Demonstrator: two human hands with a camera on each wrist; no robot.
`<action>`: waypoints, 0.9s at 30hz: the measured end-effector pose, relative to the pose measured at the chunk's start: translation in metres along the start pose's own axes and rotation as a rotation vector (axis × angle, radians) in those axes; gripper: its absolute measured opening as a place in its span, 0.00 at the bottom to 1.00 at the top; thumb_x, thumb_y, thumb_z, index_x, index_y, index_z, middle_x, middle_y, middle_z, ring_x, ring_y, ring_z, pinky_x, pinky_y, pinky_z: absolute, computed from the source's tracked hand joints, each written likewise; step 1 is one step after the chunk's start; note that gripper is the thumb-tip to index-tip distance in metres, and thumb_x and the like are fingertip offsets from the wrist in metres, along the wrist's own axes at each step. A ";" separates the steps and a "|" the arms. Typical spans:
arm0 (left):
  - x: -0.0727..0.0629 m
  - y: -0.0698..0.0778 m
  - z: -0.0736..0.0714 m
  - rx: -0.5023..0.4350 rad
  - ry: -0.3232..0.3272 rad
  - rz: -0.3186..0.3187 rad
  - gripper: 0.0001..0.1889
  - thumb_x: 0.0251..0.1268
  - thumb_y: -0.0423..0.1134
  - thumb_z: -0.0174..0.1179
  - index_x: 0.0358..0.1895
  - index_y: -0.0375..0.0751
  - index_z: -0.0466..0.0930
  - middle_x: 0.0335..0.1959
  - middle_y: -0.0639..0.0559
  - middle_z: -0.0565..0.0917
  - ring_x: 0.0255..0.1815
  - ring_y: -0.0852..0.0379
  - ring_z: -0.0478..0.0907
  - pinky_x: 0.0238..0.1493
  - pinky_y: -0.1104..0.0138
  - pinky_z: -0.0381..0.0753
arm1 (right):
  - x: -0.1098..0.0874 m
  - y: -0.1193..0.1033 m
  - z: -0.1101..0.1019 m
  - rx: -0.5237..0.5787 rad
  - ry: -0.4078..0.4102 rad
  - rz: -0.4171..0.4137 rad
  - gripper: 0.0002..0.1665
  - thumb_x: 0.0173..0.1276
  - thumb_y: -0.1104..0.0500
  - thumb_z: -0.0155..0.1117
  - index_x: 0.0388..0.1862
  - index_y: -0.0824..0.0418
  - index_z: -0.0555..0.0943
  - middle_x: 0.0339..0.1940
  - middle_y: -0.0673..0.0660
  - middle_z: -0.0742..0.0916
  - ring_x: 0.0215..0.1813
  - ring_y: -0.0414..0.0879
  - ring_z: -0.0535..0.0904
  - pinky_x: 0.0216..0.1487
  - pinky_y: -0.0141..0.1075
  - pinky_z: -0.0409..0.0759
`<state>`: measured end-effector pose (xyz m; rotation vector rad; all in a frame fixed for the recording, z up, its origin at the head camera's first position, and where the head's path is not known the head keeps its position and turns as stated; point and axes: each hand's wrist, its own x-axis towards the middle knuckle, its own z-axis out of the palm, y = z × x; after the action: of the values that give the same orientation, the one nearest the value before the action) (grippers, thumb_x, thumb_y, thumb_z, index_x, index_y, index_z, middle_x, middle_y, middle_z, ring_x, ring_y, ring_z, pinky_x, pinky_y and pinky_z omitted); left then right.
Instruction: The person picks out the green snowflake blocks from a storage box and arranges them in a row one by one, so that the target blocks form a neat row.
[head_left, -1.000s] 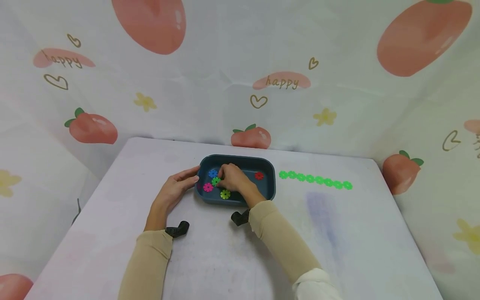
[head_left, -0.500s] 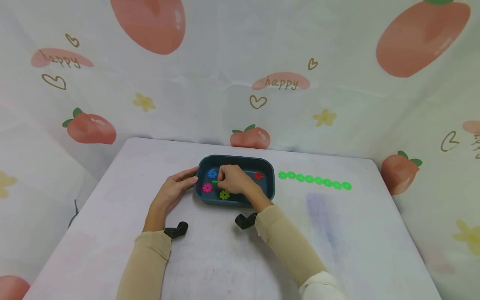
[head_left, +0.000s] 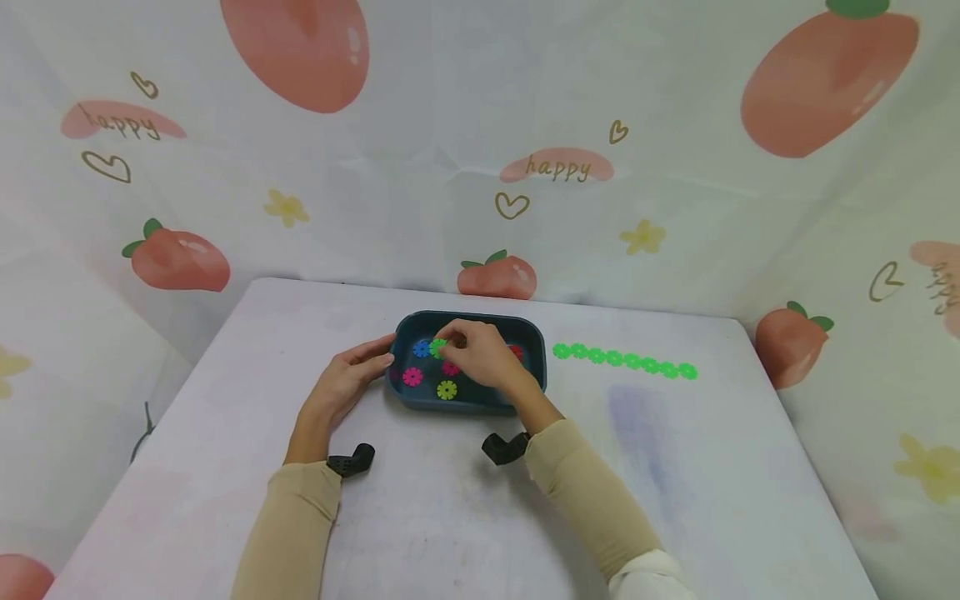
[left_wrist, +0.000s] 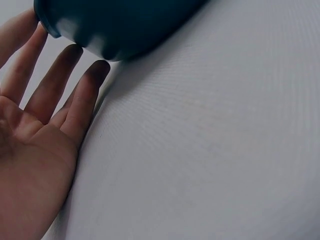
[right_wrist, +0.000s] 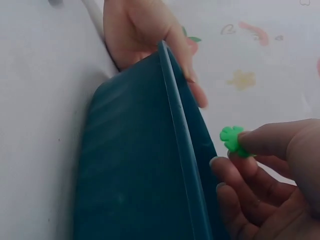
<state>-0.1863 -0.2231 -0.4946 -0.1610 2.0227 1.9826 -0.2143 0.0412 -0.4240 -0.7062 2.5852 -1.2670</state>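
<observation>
My right hand (head_left: 483,354) is over the dark blue tray (head_left: 536,392), pinching a green flower-shaped plastic disc (right_wrist: 232,137) between thumb and fingers, above the rim in the right wrist view. My left hand (head_left: 345,383) touches the tray's left end, its fairly straight fingertips against the outer wall in the left wrist view. In the tray lie a blue disc (head_left: 422,349), a pink disc (head_left: 412,377), a yellow-green disc (head_left: 447,390), a red-pink disc (head_left: 450,367) and a red disc (head_left: 517,352), the last two partly hidden by the right hand.
Right of the tray, a row of several green discs (head_left: 615,358) lies edge to edge on the white table (head_left: 420,517). A printed cloth (head_left: 390,183) hangs behind the table's back edge. Black wrist devices (head_left: 352,461) are on both wrists.
The right hand has picked up the green disc from the tray and raised it slightly towards the back. A red-pink disc now shows beneath it. The left hand stays at the tray's end.
</observation>
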 end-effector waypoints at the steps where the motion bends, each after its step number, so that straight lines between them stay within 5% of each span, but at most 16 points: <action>1: 0.000 0.000 0.000 -0.002 0.004 0.000 0.32 0.69 0.50 0.66 0.75 0.52 0.70 0.79 0.51 0.68 0.76 0.59 0.66 0.74 0.67 0.69 | -0.001 0.001 -0.001 0.009 0.013 -0.003 0.12 0.73 0.56 0.66 0.52 0.57 0.85 0.36 0.53 0.86 0.37 0.43 0.79 0.38 0.31 0.77; 5: 0.001 0.001 0.000 0.004 0.013 -0.003 0.32 0.70 0.50 0.66 0.75 0.52 0.70 0.78 0.53 0.68 0.77 0.57 0.65 0.79 0.59 0.64 | -0.006 0.006 -0.007 0.046 0.064 -0.002 0.13 0.72 0.56 0.68 0.53 0.56 0.85 0.36 0.53 0.87 0.38 0.44 0.79 0.38 0.32 0.78; 13: 0.001 0.000 0.001 0.010 0.011 -0.011 0.33 0.69 0.51 0.67 0.75 0.52 0.70 0.78 0.53 0.68 0.78 0.57 0.64 0.80 0.59 0.64 | -0.015 0.018 -0.018 0.070 0.140 0.011 0.13 0.72 0.56 0.68 0.53 0.55 0.84 0.36 0.53 0.87 0.37 0.43 0.82 0.38 0.33 0.80; 22: 0.001 -0.002 0.001 -0.006 0.012 -0.005 0.33 0.69 0.50 0.67 0.75 0.51 0.70 0.79 0.52 0.68 0.74 0.61 0.67 0.66 0.76 0.72 | -0.023 0.026 -0.033 0.118 0.208 0.029 0.14 0.72 0.57 0.68 0.55 0.56 0.84 0.36 0.56 0.88 0.37 0.48 0.84 0.38 0.32 0.81; 27: 0.002 -0.002 0.001 -0.007 0.014 -0.004 0.33 0.68 0.50 0.67 0.75 0.51 0.70 0.78 0.51 0.68 0.73 0.61 0.67 0.64 0.77 0.73 | -0.027 0.032 -0.042 0.144 0.232 0.046 0.14 0.72 0.58 0.68 0.55 0.57 0.84 0.38 0.58 0.89 0.37 0.51 0.85 0.38 0.32 0.83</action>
<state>-0.1871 -0.2218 -0.4966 -0.1803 2.0226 1.9920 -0.2161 0.1003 -0.4245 -0.4965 2.6330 -1.5866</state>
